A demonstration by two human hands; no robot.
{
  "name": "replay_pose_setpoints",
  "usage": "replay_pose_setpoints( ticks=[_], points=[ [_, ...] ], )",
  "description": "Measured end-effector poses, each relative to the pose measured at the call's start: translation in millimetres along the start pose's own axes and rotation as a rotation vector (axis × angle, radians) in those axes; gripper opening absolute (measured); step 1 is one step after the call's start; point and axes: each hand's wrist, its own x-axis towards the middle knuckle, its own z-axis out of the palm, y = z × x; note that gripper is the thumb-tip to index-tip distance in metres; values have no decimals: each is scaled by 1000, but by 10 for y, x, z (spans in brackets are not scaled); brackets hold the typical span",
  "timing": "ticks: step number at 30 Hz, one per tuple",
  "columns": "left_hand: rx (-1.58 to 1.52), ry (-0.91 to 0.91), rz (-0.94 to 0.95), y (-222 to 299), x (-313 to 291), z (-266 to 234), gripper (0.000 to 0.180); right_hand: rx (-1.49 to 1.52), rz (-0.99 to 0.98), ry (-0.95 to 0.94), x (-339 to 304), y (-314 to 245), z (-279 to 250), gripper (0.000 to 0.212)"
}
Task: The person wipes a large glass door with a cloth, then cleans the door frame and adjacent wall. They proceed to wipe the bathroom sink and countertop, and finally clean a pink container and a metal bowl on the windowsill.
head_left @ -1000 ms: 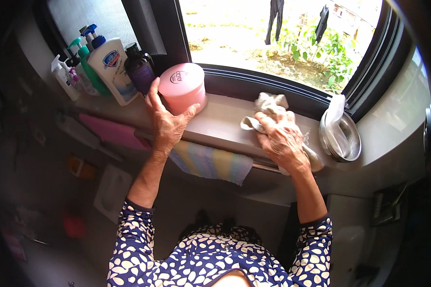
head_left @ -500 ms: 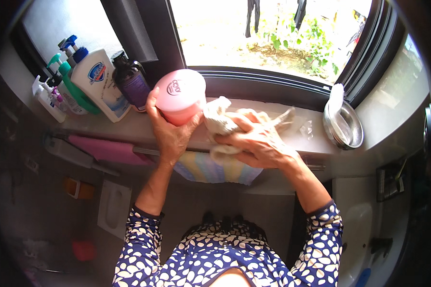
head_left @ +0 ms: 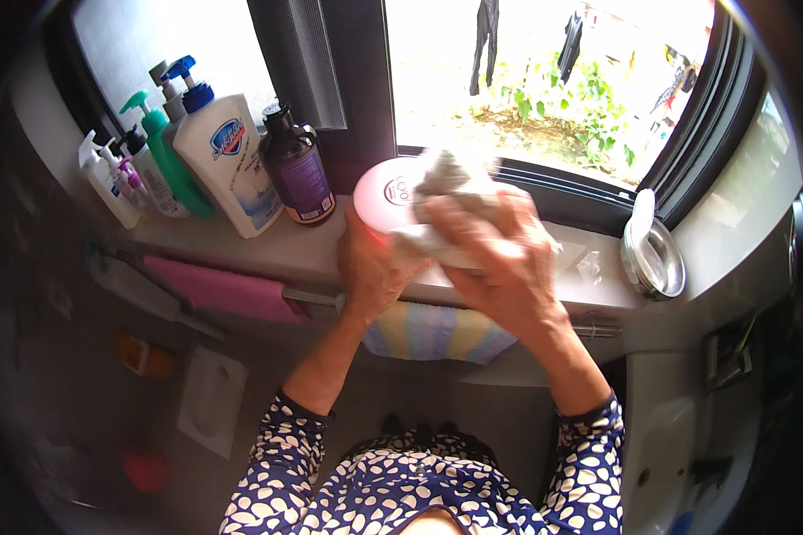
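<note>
My left hand point(head_left: 373, 272) is wrapped round the side of a round pink tub point(head_left: 382, 198) with a flat lid, at the windowsill. A crumpled pale cloth point(head_left: 455, 183) is bunched in my right hand point(head_left: 504, 263). The cloth lies against the right side of the tub and covers part of its lid; motion blurs it and the fingers round it. Left of the tub stands a dark bottle point(head_left: 296, 169) with a purple label, beside a large white pump bottle point(head_left: 227, 165).
Several smaller pump bottles, one a green bottle point(head_left: 171, 160), crowd the sill's left end. A metal bowl point(head_left: 660, 263) with a white scoop-like piece stands at the right end. A pink towel point(head_left: 219, 285) and a striped towel point(head_left: 437, 332) hang on a rail below the window.
The pink tub and my left hand have shifted right, away from the dark bottle. My right hand has brought the cloth up from beside the tub onto its lid. The view has turned slightly.
</note>
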Motion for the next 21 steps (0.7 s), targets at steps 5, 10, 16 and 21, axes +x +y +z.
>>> replay_pose_setpoints(
  ticks=[5, 10, 16, 21],
  points=[
    [361, 137, 252, -248, -184, 64, 80, -87, -145, -219, 388, -228, 481, 35],
    [-99, -19, 55, 89, -37, 30, 87, -27, 132, -382, 662, 110, 580, 23],
    [55, 57, 105, 205, -23, 37, 92, -285, -93, -263, 414, 511, 454, 25],
    [66, 13, 33, 138, -27, -1, 90, -120, 124, 45, -160, 214, 507, 38]
  ],
)
